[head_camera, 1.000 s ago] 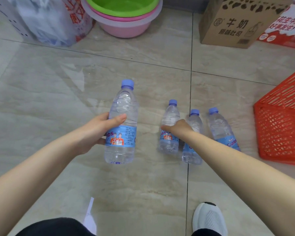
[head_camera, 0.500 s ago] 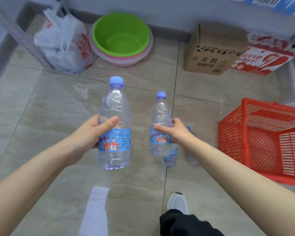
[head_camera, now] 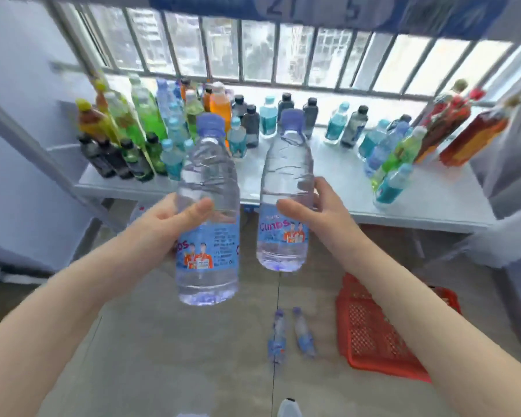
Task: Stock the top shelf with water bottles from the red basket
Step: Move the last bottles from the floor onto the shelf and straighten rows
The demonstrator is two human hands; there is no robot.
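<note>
Left hand [head_camera: 166, 224] grips one water bottle [head_camera: 208, 179], right hand [head_camera: 322, 212] a second bottle [head_camera: 286, 167], both upright before the shelf [head_camera: 340, 176]. I judge them full, heavyish, thin-walled: hold mid-body, above the label.

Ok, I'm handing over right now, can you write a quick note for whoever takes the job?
Left hand grips a water bottle, upright.
Right hand grips a second water bottle, upright.
Both are raised before the shelf, not yet set down.
Spare bottles, two, lie on the floor beside the red basket.
Left to do: stand the held pair on the shelf's bare middle, then fetch the floor pair.
</note>
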